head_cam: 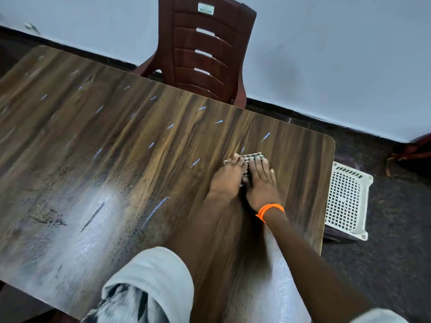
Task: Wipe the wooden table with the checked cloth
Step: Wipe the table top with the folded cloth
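The wooden table (130,145) fills most of the view, dark brown with light streaks and a shiny wet patch near its front left. A small folded checked cloth (255,157) lies flat on it near the far right corner. My left hand (227,180) and my right hand (262,183) press down on the cloth side by side, fingers flat and pointing away from me. Only the cloth's far edge and a strip between the hands show. An orange beaded band (270,210) circles my right wrist.
A dark red plastic chair (205,50) stands at the table's far edge against a pale wall. A white perforated plastic stool (345,201) sits on the dark floor just past the table's right edge. Another reddish chair part (417,148) shows at far right.
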The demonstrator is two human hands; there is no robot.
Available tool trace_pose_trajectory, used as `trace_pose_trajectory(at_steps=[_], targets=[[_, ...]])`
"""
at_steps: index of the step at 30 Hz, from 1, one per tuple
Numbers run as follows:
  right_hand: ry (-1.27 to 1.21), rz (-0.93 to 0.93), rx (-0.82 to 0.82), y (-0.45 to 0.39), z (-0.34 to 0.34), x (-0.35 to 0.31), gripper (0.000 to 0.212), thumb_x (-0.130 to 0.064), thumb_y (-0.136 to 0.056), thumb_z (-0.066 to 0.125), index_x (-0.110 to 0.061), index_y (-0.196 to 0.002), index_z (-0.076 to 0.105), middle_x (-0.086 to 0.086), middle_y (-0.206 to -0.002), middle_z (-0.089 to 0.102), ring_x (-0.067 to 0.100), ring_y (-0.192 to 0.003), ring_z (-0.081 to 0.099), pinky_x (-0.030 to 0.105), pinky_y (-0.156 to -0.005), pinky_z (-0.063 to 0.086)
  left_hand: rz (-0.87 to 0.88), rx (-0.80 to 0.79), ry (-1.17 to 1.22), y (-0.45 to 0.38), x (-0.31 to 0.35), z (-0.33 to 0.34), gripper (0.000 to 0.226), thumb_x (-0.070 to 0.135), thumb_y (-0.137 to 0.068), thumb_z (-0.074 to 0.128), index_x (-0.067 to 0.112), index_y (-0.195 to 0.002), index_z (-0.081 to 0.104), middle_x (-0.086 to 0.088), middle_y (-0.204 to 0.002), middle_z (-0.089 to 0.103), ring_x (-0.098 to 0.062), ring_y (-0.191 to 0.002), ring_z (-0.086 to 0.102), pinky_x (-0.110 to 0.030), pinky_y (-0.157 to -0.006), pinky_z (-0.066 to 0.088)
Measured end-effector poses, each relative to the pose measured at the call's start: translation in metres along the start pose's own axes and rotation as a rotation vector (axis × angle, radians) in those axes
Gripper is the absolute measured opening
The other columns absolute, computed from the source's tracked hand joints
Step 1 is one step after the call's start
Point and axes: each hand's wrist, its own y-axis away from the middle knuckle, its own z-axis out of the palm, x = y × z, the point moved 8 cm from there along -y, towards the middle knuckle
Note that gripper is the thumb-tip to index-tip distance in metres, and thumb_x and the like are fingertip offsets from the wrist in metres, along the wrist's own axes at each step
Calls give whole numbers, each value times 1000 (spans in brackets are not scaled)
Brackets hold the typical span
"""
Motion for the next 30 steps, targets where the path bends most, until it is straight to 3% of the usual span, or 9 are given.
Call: trace_pose_trajectory(at_steps=[3, 7, 13, 17, 21, 24, 27, 30], targets=[[-10, -77, -20, -10, 15, -42, 62, -28, -102, 38, -18, -157, 11, -1, -166, 4, 17, -153, -7, 39, -124, -3, -32, -4, 11, 7, -37, -11, 51, 16, -98, 50, 18, -149, 41, -1, -159, 33, -15, -150, 23, -31, -119, 30], [7, -158, -25, 11, 32, -73, 61, -30, -102, 37, -18, -157, 14, -1, -166, 8, 18, -153, -5, 39, -125, 0, -88, 12, 21, 44, -66, -14, 51, 17, -99, 49, 21, -149, 42, 2, -159, 35, -13, -150, 22, -27, -120, 24], [33, -83, 30, 68, 27, -30, 64, -32, -98, 40, -20, -157, 17, -6, -165, 8, 11, -152, -6, 40, -125, 8, 58, -46, 52, 75, -18, 9, 52, 15, -101, 41, 20, -153, 34, 4, -162, 25, -10, -152, 8, -21, -123, 7], [71, 14, 78, 70, 3, 20, 63, -37, -101, 41, -21, -157, 16, -6, -165, 10, 10, -153, -1, 40, -125, 7, 201, -74, 84, 48, 33, 18, 52, 11, -100, 42, 16, -151, 37, -2, -161, 29, -17, -153, 12, -27, -124, 13], [77, 75, 69, 25, -19, 48, 62, -34, -102, 40, -20, -157, 15, -3, -165, 9, 11, -152, -3, 37, -125, 0, 183, -23, 17, -10, 51, 20, 49, 12, -101, 42, 16, -150, 37, -1, -160, 31, -18, -152, 14, -31, -122, 22], [33, 80, 44, -19, -25, 42, 61, -31, -103, 38, -21, -157, 13, -3, -166, 5, 12, -152, -6, 36, -124, -4, 152, -27, -21, -49, 38, 15, 48, 14, -102, 40, 14, -150, 37, -2, -159, 32, -18, -151, 17, -31, -122, 22], [28, 25, 8, -51, -19, 15, 62, -27, -102, 38, -21, -157, 10, -3, -166, 1, 14, -152, -9, 36, -124, -7, 76, -29, -29, -64, 6, 4, 46, 16, -102, 39, 16, -148, 39, -3, -159, 31, -18, -149, 24, -35, -116, 35], [41, -44, -9, -60, -9, -14, 62, -27, -103, 36, -19, -157, 9, -3, -166, 0, 16, -152, -10, 36, -123, -7, 32, -7, -24, -58, -21, -8, 47, 14, -97, 51, 19, -143, 46, -1, -156, 38, -17, -148, 28, -34, -114, 38]])
